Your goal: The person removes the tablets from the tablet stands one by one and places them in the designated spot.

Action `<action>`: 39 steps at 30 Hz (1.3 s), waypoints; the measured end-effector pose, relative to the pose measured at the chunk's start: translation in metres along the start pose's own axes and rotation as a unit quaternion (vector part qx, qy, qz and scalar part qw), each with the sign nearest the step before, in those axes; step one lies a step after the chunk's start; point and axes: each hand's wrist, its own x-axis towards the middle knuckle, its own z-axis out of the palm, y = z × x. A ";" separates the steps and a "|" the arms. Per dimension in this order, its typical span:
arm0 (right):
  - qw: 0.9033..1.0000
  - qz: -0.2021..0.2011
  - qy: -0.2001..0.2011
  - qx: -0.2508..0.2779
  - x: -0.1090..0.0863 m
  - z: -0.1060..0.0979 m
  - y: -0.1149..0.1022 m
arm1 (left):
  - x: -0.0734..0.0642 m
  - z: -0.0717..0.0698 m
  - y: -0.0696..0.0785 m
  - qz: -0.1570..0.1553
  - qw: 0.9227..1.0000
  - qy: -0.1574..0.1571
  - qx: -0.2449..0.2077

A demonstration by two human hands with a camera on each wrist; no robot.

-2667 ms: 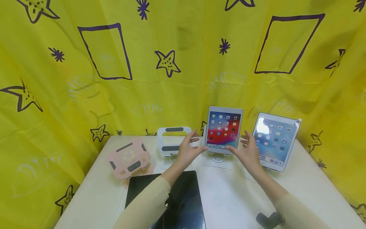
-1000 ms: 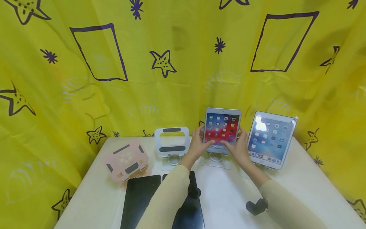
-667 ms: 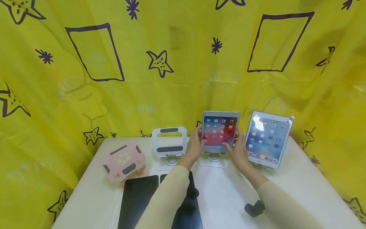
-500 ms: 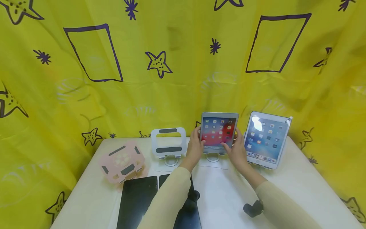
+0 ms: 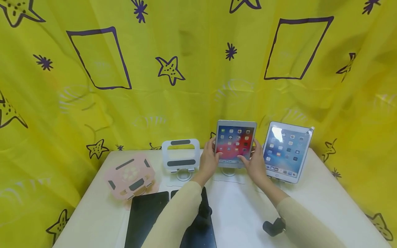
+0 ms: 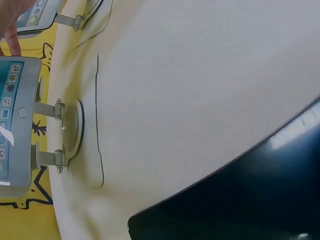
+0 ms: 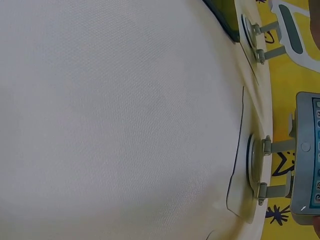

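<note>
A tablet (image 5: 234, 143) with a lit blue-and-red home screen leans on a white stand (image 5: 228, 172) at the back of the table. My left hand (image 5: 209, 159) grips its left edge, with the thumb over the front. My right hand (image 5: 256, 162) holds the opposite edge, its thumb on the lower screen and fingers going behind. The backs of the fingers behind the tablet are hidden. In the left wrist view the tablet's home-button end (image 6: 22, 112) sits against two clips of the stand.
Another lit tablet (image 5: 286, 151) stands tilted to the right. A white stand (image 5: 181, 153) and a pink stand (image 5: 130, 175), both without tablets, are to the left. Two dark tablets, one left (image 5: 145, 213) and one under my left forearm (image 5: 201, 230), lie in front. A yellow curtain (image 5: 198, 103) hangs behind.
My hands, apart from the tablet's sides earlier, have closed in and now grip both edges. The tablet's top has tipped back slightly. The whole scene has shifted left in the head view.
</note>
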 end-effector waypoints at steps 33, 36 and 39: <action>0.995 0.010 -0.089 0.031 -0.072 -0.050 -0.037 | -0.076 -0.035 0.015 -0.016 0.993 -0.022 -0.117; 0.993 0.024 -0.109 0.029 -0.080 -0.054 -0.036 | -0.087 -0.036 0.013 -0.023 0.991 -0.030 -0.129; 0.991 0.038 -0.126 0.026 -0.089 -0.056 -0.034 | -0.098 -0.035 0.012 -0.049 0.987 -0.047 -0.144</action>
